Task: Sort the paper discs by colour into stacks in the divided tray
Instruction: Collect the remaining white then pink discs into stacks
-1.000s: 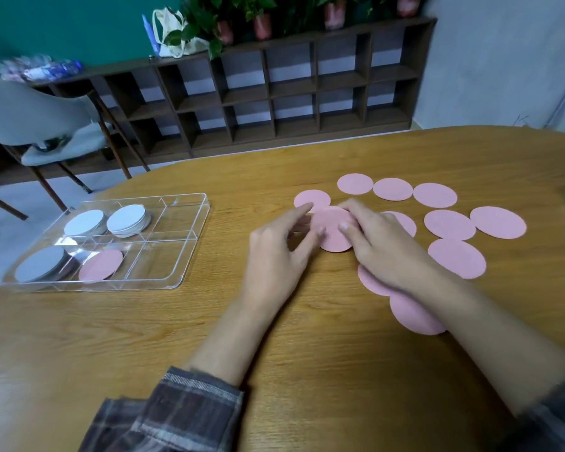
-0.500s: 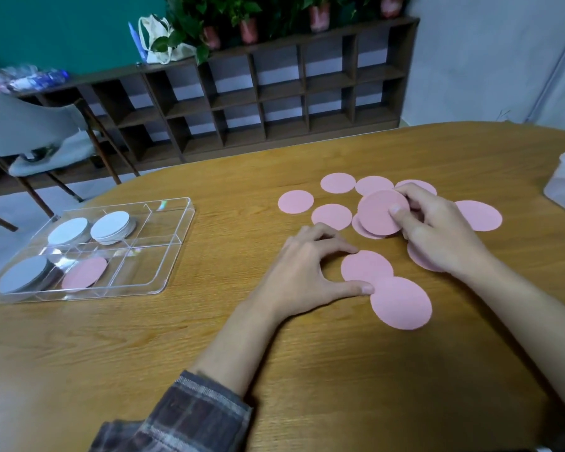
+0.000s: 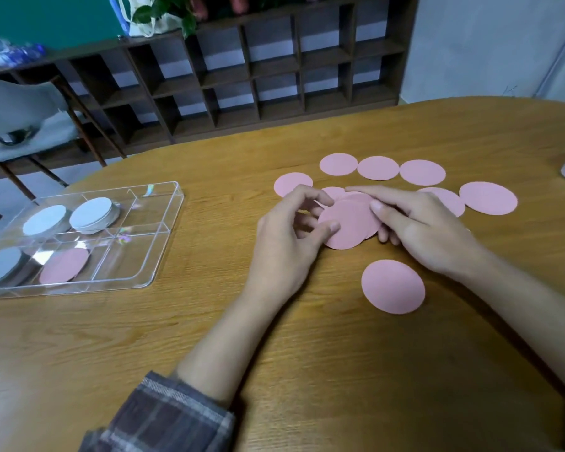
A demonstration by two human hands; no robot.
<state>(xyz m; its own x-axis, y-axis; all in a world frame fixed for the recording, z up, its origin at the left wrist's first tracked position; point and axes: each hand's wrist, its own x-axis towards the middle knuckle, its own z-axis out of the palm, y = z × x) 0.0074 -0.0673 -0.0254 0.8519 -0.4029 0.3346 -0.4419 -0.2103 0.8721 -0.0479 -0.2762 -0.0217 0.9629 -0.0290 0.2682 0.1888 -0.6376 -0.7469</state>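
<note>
We hold a small pile of pink discs (image 3: 348, 225) between both hands at mid-table, toward the far edge. Our left hand (image 3: 289, 239) pinches its left rim, thumb on top, fingers curled beneath; our right hand (image 3: 418, 228) lies over its right side, thumb pressing on the rim, fingers reaching across the far side. The tray (image 3: 163, 256) sits well apart to the left, near the table's left edge, so the left hand is the nearer carrier. One pink disc already lies in its near middle compartment, grey stacks beside. Loose pink discs remain along the far side; one lies nearer us.
</note>
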